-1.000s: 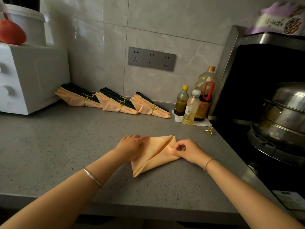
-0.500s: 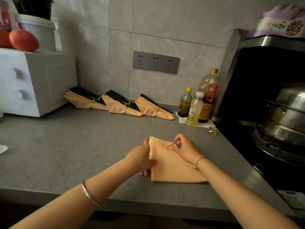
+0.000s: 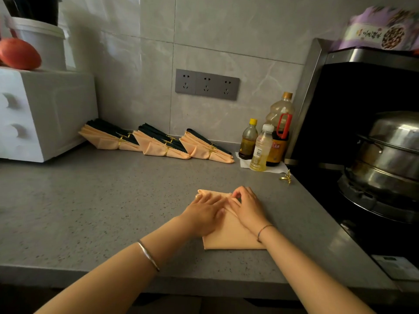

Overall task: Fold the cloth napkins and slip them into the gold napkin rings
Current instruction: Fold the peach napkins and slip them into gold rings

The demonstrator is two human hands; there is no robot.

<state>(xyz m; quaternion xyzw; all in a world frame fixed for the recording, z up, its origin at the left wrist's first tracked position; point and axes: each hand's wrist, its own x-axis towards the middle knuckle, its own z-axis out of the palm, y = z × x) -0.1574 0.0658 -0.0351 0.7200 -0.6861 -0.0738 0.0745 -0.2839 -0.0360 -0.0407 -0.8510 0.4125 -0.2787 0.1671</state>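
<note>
Nearest, on the counter (image 3: 90, 200): napkin (image 3: 229, 239), folded to a wedge, wide base toward the front edge, long axis running away toward the wall (image 3: 136, 98), leaning slightly left. On top, left hand (image 3: 204, 214) laid flat, fingers nearly straight, pressing the left half down. Touching it, right hand (image 3: 247, 209), fingers curled, thumb and forefinger seemingly pinching a fold at the narrow far end. Farther right, by the stove (image 3: 374, 211), ring (image 3: 286, 177), apart from the cloth, beyond and right of the right hand, so nearer that hand. Farthest, against the wall, three stacks (image 3: 158, 146) of ringed napkins.

Half a second back: left hand gripping a lifted left edge, now flattened onto the cloth; right hand much where it was. A second back: wedge lying diagonally, point toward near-left, now turned base-first to the front.
</note>
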